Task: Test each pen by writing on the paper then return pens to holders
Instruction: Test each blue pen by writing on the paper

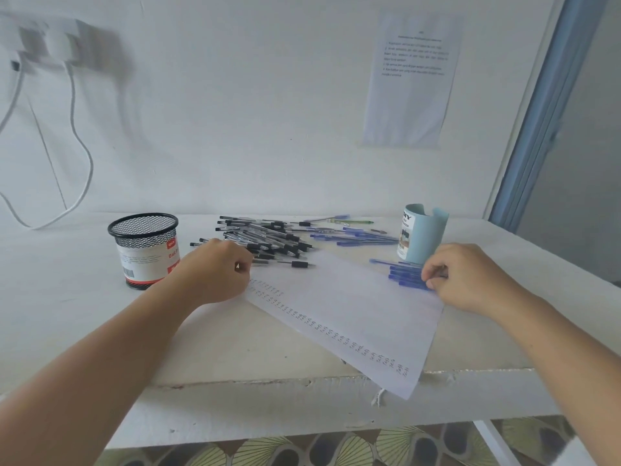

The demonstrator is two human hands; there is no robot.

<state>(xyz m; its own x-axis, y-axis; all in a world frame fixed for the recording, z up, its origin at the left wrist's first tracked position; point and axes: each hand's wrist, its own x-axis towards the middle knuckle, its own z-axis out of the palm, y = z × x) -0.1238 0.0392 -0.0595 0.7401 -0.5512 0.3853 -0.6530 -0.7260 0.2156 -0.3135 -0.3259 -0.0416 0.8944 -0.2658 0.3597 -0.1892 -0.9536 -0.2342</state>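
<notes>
A white sheet of paper (353, 307) with rows of scribbled test marks lies slanted on the table, its near corner hanging over the front edge. My left hand (215, 270) rests with curled fingers on the paper's far left corner, beside a pile of black pens (265, 240). My right hand (470, 277) pinches a bunch of blue pens (406, 275) lying on the paper's right side. A black mesh holder (144, 247) stands at the left. A light blue holder (420, 233) stands at the right, just behind the blue pens.
More blue pens (353, 235) and a green one (361, 222) lie behind the paper near the wall. White cables (80, 156) hang on the wall at the left. A printed sheet (413, 79) is stuck to the wall. The table's front edge (268, 385) is chipped.
</notes>
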